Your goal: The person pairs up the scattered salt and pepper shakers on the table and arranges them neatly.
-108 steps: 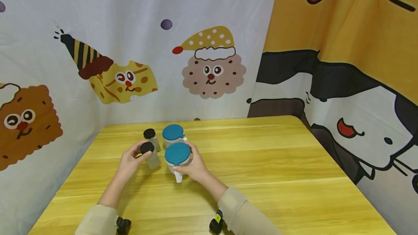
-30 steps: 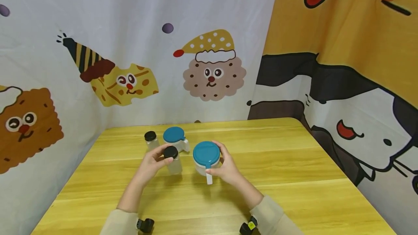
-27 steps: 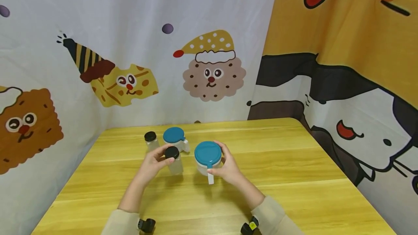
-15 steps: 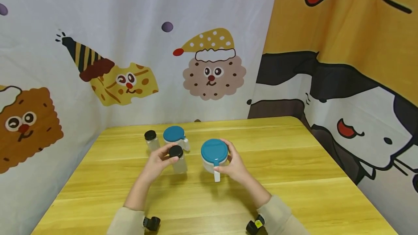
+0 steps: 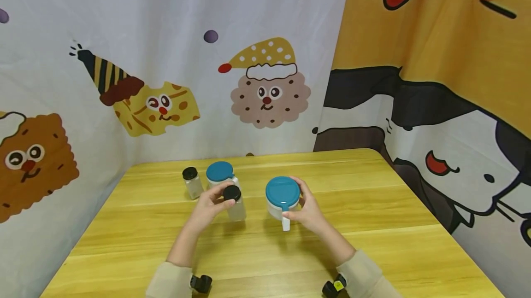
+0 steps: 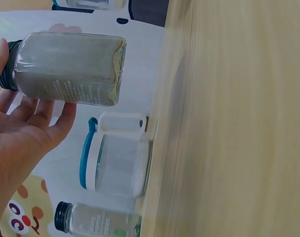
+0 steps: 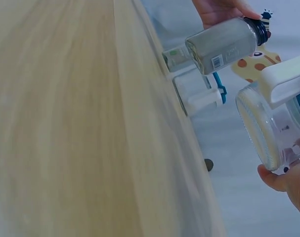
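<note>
My left hand (image 5: 209,208) grips a square clear bottle (image 5: 237,211) by its black screw cap. Grey powder fills most of this bottle (image 6: 70,69), which hangs upright above the table. My right hand (image 5: 310,210) holds a clear seasoning jar (image 5: 283,192) with a blue lid and white handle, thumb near the handle. In the right wrist view that jar (image 7: 261,131) is off the table, with pale contents at its bottom. Behind my left hand stand a similar blue-lidded jar (image 5: 220,172), partly hidden, and another black-capped bottle (image 5: 193,186).
The yellow wood-grain table (image 5: 373,224) runs under both hands. A white curtain (image 5: 174,21) with cartoon prints hangs behind its far edge, and a yellow cartoon curtain (image 5: 456,35) on the right. Each wrist carries a small black camera.
Both hands have moved right with the bottle and the jar, away from the standing pair. The gap between the held bottle and held jar is wider than in the oldest frame.
</note>
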`<state>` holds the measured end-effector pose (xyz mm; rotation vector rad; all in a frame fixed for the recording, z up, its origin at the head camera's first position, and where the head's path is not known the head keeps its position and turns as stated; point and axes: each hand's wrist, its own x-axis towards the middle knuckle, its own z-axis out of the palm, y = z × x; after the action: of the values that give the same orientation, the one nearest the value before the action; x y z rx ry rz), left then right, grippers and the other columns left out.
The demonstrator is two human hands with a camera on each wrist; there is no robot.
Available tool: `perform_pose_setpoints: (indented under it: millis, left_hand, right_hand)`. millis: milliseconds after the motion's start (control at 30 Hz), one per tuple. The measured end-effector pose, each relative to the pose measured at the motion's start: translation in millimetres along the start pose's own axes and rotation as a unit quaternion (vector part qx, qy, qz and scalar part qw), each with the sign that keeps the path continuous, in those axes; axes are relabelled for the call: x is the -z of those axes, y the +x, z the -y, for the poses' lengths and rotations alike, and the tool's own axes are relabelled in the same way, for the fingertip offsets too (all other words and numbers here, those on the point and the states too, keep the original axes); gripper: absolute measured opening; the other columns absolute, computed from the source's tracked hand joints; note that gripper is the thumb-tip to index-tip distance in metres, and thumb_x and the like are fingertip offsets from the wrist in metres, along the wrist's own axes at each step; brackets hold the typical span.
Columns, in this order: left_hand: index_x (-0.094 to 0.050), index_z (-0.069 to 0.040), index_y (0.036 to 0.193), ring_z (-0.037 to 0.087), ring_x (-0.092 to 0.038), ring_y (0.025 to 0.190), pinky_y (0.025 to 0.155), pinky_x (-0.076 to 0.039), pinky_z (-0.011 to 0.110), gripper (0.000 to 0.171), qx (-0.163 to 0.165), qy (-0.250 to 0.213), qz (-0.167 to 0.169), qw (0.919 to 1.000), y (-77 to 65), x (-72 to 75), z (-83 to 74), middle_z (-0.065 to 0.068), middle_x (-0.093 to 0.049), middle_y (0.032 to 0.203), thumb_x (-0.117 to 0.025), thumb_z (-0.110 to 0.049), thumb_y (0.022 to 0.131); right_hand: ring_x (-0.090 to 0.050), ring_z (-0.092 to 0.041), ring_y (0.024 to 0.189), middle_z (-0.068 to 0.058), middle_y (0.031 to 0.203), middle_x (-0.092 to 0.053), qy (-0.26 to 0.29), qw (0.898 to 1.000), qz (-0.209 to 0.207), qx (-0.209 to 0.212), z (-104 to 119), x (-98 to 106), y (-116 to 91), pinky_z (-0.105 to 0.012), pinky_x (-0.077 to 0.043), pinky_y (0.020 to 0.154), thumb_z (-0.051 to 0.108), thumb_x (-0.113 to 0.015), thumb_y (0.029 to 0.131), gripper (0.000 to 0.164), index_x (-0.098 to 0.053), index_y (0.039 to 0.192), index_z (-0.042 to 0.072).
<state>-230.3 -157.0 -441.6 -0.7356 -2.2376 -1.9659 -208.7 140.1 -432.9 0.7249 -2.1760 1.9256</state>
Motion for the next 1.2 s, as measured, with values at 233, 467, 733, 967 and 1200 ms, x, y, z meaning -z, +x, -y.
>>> perform_pose_setpoints:
  millis: [233, 467, 733, 967, 1200]
  left_hand:
    - [-0.051, 0.012, 0.129, 0.016, -0.056, 0.103, 0.087, -0.047, 0.029, 0.046, 0.019, -0.006, -0.001, 0.9998, 2.7, -9.8, -10.0, 0.025, -0.057, 0.121, -0.068, 0.003, 0.086]
    - [-0.056, 0.004, 0.127, 0.025, -0.056, 0.105, 0.089, -0.046, 0.036, 0.043, 0.028, -0.008, 0.009, 0.9995, 7.5, -20.5, -1.4, 0.02, -0.059, 0.12, -0.069, -0.002, 0.087]
    - [-0.055, 0.004, 0.129, 0.021, -0.055, 0.102, 0.089, -0.046, 0.036, 0.044, 0.045, -0.028, 0.016, 0.9985, 13.2, -33.1, -2.5, 0.017, -0.06, 0.116, -0.068, -0.001, 0.087]
    - [-0.054, 0.006, 0.13, 0.023, -0.054, 0.103, 0.09, -0.045, 0.038, 0.043, 0.052, -0.037, 0.025, 0.9976, 17.8, -42.5, -15.0, 0.02, -0.06, 0.117, -0.066, 0.003, 0.088]
    - [-0.055, 0.008, 0.127, 0.02, -0.055, 0.1, 0.09, -0.045, 0.038, 0.042, 0.043, -0.043, 0.03, 0.9977, 18.4, -52.9, -33.2, 0.021, -0.062, 0.114, -0.067, 0.003, 0.087]
  right_hand:
    - [-0.045, -0.027, 0.117, -0.029, 0.135, -0.042, -0.001, 1.0, -0.005, -0.002, 0, 10, -4, -0.052, -0.039, 0.094, -0.013, -0.076, 0.068, 0.088, -0.03, 0.143, -0.007]
    - [-0.045, -0.025, 0.118, -0.021, 0.136, -0.043, -0.003, 1.0, -0.004, 0.014, -39, 25, -8, -0.033, -0.044, 0.093, -0.007, -0.079, 0.068, 0.091, -0.031, 0.145, -0.002]
    - [-0.046, -0.016, 0.117, -0.024, 0.135, -0.043, 0.009, 1.0, -0.005, 0.025, -42, 34, -10, -0.028, -0.042, 0.094, -0.01, -0.078, 0.068, 0.09, -0.03, 0.144, -0.005]
    - [-0.047, -0.015, 0.116, -0.027, 0.134, -0.041, 0.019, 0.999, -0.006, 0.035, -42, 48, -11, -0.026, -0.042, 0.094, -0.01, -0.077, 0.068, 0.089, -0.029, 0.143, -0.007]
    - [-0.048, -0.014, 0.116, -0.026, 0.134, -0.041, 0.018, 0.999, -0.016, 0.037, -41, 60, -15, -0.023, -0.041, 0.095, -0.013, -0.076, 0.067, 0.089, -0.028, 0.142, -0.009]
